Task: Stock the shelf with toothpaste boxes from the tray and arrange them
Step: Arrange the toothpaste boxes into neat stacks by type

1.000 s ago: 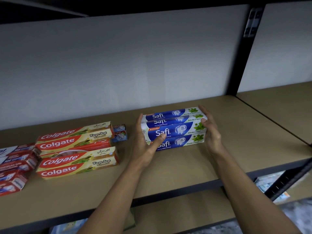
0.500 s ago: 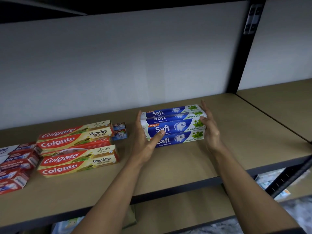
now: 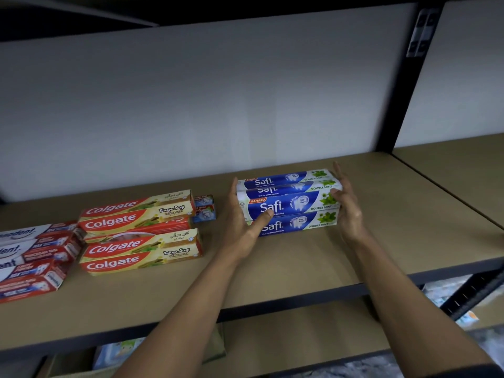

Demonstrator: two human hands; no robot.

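Blue-and-white Safi boxes sit in a stack of four on the tan board shelf, right of middle and towards the far side. Their long axis runs left to right, the right end angled a little farther back. The brand name reads at the left end and the green mint leaves are at the right.

The left hand lies flat against the left ends, its thumb stretched across the near face. The right hand stands against the right ends with fingers pointing up. Each grip is apart, the stack pressed between the two palms.

To the left lie red-and-gold Colgate boxes, also lengthwise left to right, with a small blue box just behind them. Red-and-white boxes crowd the left edge. A white back panel closes the far side, a black upright stands at the right, and a lower shelf shows beneath.
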